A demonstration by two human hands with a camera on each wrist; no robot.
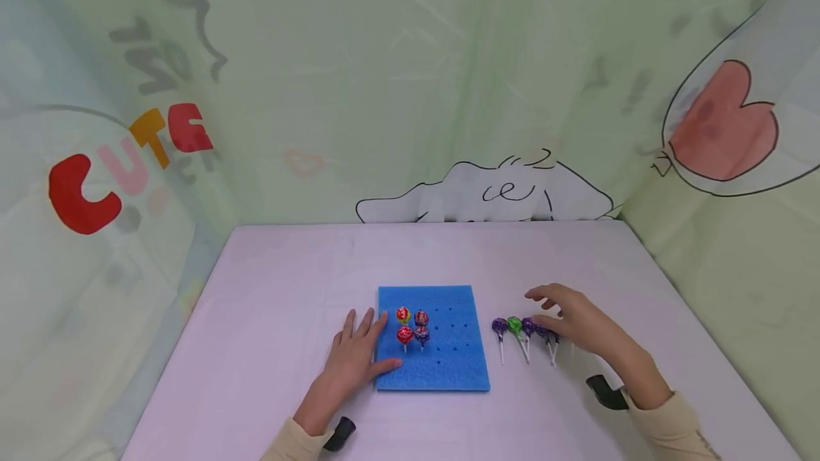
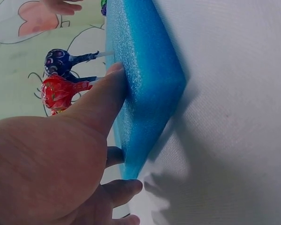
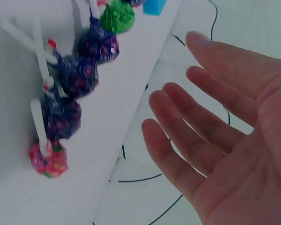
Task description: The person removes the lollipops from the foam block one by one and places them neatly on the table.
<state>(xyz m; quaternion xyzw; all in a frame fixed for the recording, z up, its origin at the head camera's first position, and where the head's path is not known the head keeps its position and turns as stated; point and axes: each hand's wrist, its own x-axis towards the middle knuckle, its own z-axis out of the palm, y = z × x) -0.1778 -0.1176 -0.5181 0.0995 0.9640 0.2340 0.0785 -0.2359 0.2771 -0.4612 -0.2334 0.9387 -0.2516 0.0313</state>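
A blue foam board [image 1: 461, 372] lies on the table with rows of small holes. Several wrapped lollipops stand upright in its left part, among them a red lollipop [image 2: 56, 93] and a dark blue lollipop [image 2: 57, 61]. My left hand [image 1: 352, 354] rests on the board's left edge, thumb on top and fingers spread along the side. My right hand [image 1: 573, 319] hovers over a row of loose lollipops to the right, its fingers apart and holding nothing. That row has a green lollipop [image 3: 118, 16], several purple lollipops [image 3: 78, 76] and a pink lollipop [image 3: 49, 158].
The pale table [image 1: 288, 269] reaches back to a hanging cloth [image 1: 333, 91] printed with letters and drawings. A dark strap end [image 1: 605, 392] sticks out by the right sleeve, another [image 1: 341, 434] by the left sleeve.
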